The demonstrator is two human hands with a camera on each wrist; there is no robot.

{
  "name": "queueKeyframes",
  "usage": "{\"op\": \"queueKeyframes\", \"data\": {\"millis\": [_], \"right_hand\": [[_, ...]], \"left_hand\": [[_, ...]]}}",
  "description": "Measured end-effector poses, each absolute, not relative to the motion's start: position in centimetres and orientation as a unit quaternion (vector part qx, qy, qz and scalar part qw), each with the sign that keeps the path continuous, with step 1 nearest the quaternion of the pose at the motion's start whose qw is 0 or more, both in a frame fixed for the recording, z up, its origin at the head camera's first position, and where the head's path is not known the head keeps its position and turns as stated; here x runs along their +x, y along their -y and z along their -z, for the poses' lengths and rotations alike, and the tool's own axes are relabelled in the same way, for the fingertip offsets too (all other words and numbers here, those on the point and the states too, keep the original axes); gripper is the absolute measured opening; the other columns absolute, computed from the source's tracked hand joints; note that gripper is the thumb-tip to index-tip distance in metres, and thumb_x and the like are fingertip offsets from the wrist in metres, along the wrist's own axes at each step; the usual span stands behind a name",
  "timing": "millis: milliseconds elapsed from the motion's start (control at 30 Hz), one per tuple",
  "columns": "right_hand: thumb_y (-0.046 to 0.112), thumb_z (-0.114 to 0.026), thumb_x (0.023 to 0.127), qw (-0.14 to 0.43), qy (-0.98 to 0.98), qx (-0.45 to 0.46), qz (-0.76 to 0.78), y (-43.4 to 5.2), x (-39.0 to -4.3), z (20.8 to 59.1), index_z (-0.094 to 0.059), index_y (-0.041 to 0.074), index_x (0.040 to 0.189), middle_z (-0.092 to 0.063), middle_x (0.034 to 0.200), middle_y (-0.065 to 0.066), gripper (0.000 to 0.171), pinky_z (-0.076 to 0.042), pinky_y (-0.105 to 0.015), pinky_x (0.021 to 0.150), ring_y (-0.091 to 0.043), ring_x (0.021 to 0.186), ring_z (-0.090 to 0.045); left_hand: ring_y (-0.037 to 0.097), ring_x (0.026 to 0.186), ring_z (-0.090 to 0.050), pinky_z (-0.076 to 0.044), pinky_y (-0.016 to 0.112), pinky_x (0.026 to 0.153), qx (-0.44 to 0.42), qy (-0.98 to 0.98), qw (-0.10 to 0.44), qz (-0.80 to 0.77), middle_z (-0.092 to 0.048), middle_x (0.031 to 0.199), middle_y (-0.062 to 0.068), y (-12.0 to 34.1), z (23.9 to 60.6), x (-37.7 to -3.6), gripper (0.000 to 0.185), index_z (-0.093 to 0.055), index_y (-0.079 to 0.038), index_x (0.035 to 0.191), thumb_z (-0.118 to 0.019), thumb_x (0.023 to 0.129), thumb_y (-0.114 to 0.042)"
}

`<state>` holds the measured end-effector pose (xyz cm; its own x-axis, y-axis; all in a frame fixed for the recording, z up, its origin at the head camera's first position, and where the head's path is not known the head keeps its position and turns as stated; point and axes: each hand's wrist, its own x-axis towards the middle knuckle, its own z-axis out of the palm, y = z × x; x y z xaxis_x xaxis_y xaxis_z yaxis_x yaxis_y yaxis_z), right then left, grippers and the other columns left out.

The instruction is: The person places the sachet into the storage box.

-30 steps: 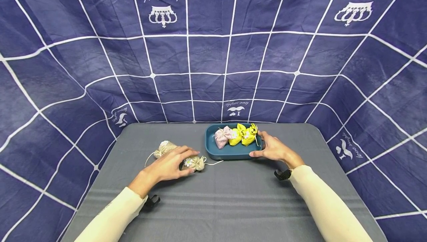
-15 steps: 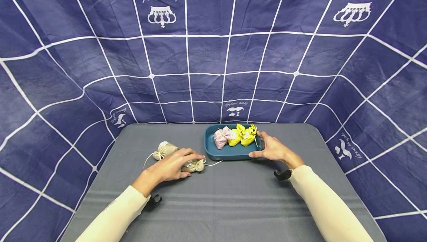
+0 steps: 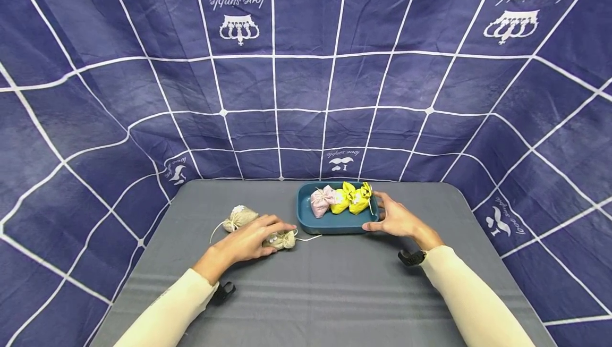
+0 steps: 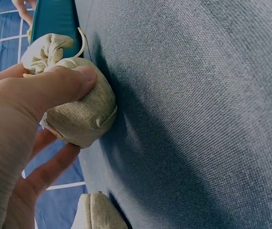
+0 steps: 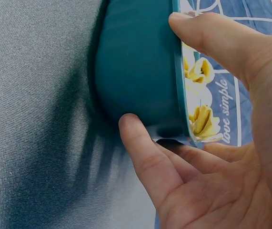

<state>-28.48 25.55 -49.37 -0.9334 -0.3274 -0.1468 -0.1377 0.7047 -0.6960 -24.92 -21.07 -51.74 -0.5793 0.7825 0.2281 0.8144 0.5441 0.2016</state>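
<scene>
A small beige drawstring pouch (image 3: 283, 239) lies on the table left of the blue tray, a white flower on its side. My left hand (image 3: 253, 236) holds this pouch, its thumb (image 4: 71, 86) on one side and the other fingers across from it. Another beige pouch (image 3: 240, 217) lies behind that hand. My right hand (image 3: 397, 217) grips the right end of the blue tray (image 3: 330, 229), thumb at its front rim and fingers along the outer end wall. Inside sit a pink pouch (image 3: 321, 202) and two yellow pouches (image 3: 339, 202), side by side.
A grey cloth (image 3: 334, 288) covers the table. Dark blue grid-patterned curtains (image 3: 306, 86) rise behind it and at both sides. A loose white cord (image 3: 309, 238) trails from the held pouch toward the tray's front.
My left hand has moved slightly over the near beige pouch and closed around it, covering more of it. My right hand stays at the tray. The head view has shifted a little.
</scene>
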Motion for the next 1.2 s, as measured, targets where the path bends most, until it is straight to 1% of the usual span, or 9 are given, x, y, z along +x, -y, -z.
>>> {"op": "queueKeyframes", "data": {"millis": [133, 233, 333, 433, 567, 733, 833, 1000, 1200], "right_hand": [[0.038, -0.099, 0.093, 0.128, -0.907, -0.132, 0.379, -25.7, -28.4, 49.7, -0.023, -0.004, 0.18, -0.057, 0.167, -0.042, 0.123, -0.063, -0.062, 0.114, -0.045, 0.131, -0.081], [0.038, -0.099, 0.093, 0.131, -0.904, -0.132, 0.385, -25.9, -28.5, 49.8, -0.026, -0.003, 0.18, -0.057, 0.167, -0.04, 0.121, -0.064, -0.06, 0.113, -0.044, 0.131, -0.081], [0.036, -0.099, 0.094, 0.133, -0.9, -0.135, 0.392, -26.1, -28.5, 49.8, -0.025, -0.002, 0.181, -0.057, 0.168, -0.04, 0.12, -0.065, -0.058, 0.113, -0.044, 0.132, -0.081], [0.033, -0.098, 0.095, 0.134, -0.896, -0.138, 0.4, -26.2, -28.5, 49.7, -0.024, -0.003, 0.181, -0.057, 0.167, -0.04, 0.119, -0.065, -0.057, 0.112, -0.044, 0.133, -0.081], [0.031, -0.097, 0.095, 0.134, -0.896, -0.138, 0.399, -26.2, -28.5, 49.7, -0.024, -0.002, 0.181, -0.058, 0.167, -0.04, 0.118, -0.065, -0.057, 0.112, -0.043, 0.132, -0.081], [0.033, -0.098, 0.095, 0.136, -0.896, -0.135, 0.401, -26.1, -28.4, 49.7, -0.025, -0.001, 0.182, -0.06, 0.166, -0.038, 0.118, -0.065, -0.057, 0.111, -0.043, 0.132, -0.081], [0.031, -0.098, 0.095, 0.139, -0.891, -0.139, 0.41, -26.0, -28.4, 49.9, -0.024, -0.002, 0.181, -0.061, 0.165, -0.037, 0.118, -0.066, -0.055, 0.109, -0.044, 0.132, -0.081], [0.027, -0.098, 0.095, 0.141, -0.885, -0.143, 0.42, -26.0, -28.4, 50.2, -0.025, -0.004, 0.18, -0.061, 0.163, -0.04, 0.117, -0.067, -0.055, 0.108, -0.046, 0.131, -0.081], [0.029, -0.099, 0.094, 0.136, -0.891, -0.14, 0.411, -26.1, -28.6, 50.0, -0.026, -0.004, 0.18, -0.06, 0.164, -0.041, 0.118, -0.066, -0.058, 0.11, -0.046, 0.131, -0.081]], "left_hand": [[0.018, 0.126, -0.073, -0.063, 0.044, 0.108, -0.446, 0.881, 0.055, 0.144, -0.077, 0.139, -0.004, 21.1, 51.7, -24.8, 0.077, -0.067, -0.026, 0.164, -0.1, 0.094, -0.021], [0.018, 0.124, -0.074, -0.064, 0.044, 0.108, -0.442, 0.883, 0.056, 0.147, -0.078, 0.138, -0.003, 21.1, 51.5, -24.8, 0.077, -0.067, -0.025, 0.163, -0.099, 0.094, -0.022], [0.018, 0.125, -0.075, -0.064, 0.045, 0.108, -0.439, 0.884, 0.062, 0.151, -0.078, 0.137, -0.003, 21.0, 51.2, -24.7, 0.077, -0.066, -0.025, 0.164, -0.099, 0.095, -0.024], [0.019, 0.127, -0.075, -0.065, 0.046, 0.109, -0.434, 0.885, 0.068, 0.154, -0.078, 0.139, -0.003, 21.0, 51.0, -24.6, 0.078, -0.064, -0.025, 0.166, -0.098, 0.095, -0.026], [0.018, 0.129, -0.076, -0.066, 0.045, 0.109, -0.428, 0.887, 0.078, 0.156, -0.077, 0.141, -0.004, 20.9, 50.7, -24.5, 0.08, -0.062, -0.028, 0.168, -0.097, 0.097, -0.029], [0.019, 0.125, -0.078, -0.068, 0.045, 0.103, -0.423, 0.887, 0.096, 0.16, -0.077, 0.14, -0.001, 20.6, 50.3, -24.3, 0.083, -0.061, -0.03, 0.168, -0.099, 0.094, -0.032], [0.02, 0.123, -0.078, -0.069, 0.046, 0.1, -0.417, 0.888, 0.106, 0.165, -0.077, 0.137, 0.001, 20.3, 50.3, -24.2, 0.083, -0.063, -0.03, 0.167, -0.1, 0.093, -0.033], [0.02, 0.121, -0.079, -0.069, 0.044, 0.097, -0.403, 0.891, 0.111, 0.175, -0.077, 0.135, 0.0, 19.9, 50.1, -24.0, 0.081, -0.064, -0.031, 0.166, -0.1, 0.093, -0.033], [0.018, 0.116, -0.079, -0.069, 0.042, 0.093, -0.392, 0.892, 0.126, 0.183, -0.076, 0.131, -0.003, 19.0, 49.7, -24.0, 0.081, -0.063, -0.033, 0.166, -0.099, 0.093, -0.034]]}}
